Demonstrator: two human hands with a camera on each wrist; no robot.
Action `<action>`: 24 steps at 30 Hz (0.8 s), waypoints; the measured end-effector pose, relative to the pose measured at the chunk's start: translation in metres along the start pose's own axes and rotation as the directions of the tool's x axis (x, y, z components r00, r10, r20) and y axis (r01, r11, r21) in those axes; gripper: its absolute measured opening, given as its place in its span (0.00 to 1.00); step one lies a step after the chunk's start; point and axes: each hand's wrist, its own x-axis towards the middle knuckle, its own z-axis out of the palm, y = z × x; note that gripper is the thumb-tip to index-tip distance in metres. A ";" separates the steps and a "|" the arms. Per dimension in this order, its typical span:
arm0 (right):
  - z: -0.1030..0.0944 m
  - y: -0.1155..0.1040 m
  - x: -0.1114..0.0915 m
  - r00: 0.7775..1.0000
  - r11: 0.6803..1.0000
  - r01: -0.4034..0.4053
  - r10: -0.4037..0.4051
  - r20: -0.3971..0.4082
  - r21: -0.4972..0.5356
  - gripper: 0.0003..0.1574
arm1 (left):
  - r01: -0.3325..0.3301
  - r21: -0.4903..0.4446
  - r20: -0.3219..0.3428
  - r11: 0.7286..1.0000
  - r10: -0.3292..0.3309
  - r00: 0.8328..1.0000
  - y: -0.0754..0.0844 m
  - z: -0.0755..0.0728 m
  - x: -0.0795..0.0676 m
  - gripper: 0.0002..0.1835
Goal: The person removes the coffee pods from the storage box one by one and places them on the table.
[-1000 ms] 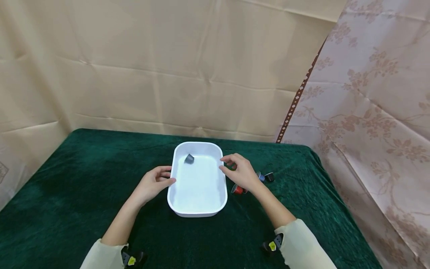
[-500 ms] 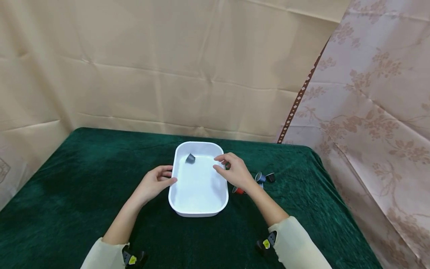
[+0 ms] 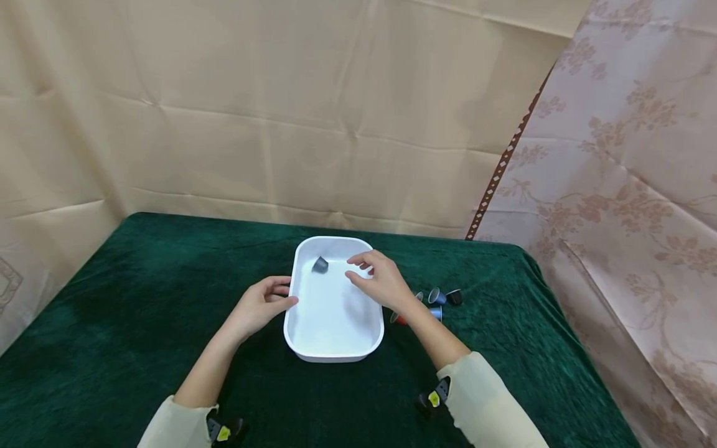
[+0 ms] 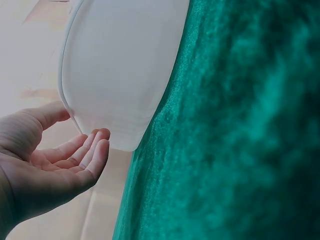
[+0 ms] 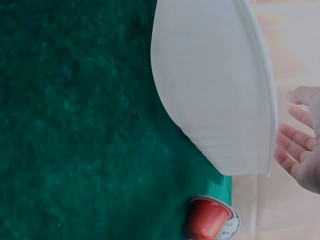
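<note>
A white rectangular tray [image 3: 336, 323] lies on the green cloth, with a dark grey coffee capsule [image 3: 320, 266] tipped over inside near its far left corner. My left hand [image 3: 262, 306] holds the tray's left side, thumb over the rim and fingers against the outer wall, as the left wrist view shows. Above the tray's right part hovers my right hand [image 3: 382, 281], fingers spread and loosely bent, holding nothing. Right of the tray lie several coffee capsules: a red capsule [image 5: 207, 219], a blue capsule [image 3: 437, 296] and a black capsule [image 3: 455, 297]. My right forearm partly covers this group.
Dark green velvet cloth [image 3: 168, 298] covers the table. A beige curtain [image 3: 280, 124] hangs behind it, and a floral pink curtain [image 3: 633, 218] hangs to the right.
My right hand has moved left, from the tray's right rim to over its inside, uncovering more of the blue capsules. The left hand keeps its place on the rim.
</note>
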 end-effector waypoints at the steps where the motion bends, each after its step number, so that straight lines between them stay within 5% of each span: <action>1: 0.001 0.000 0.001 1.000 1.000 0.003 -0.003 0.002 0.000 0.17 | 0.000 0.000 0.000 1.000 0.000 1.000 0.000 0.000 0.000 0.28; 24: 0.019 -0.005 0.016 0.999 0.999 0.030 -0.030 0.043 -0.015 0.20 | 0.010 -0.011 -0.010 1.000 -0.010 1.000 0.001 0.001 0.000 0.28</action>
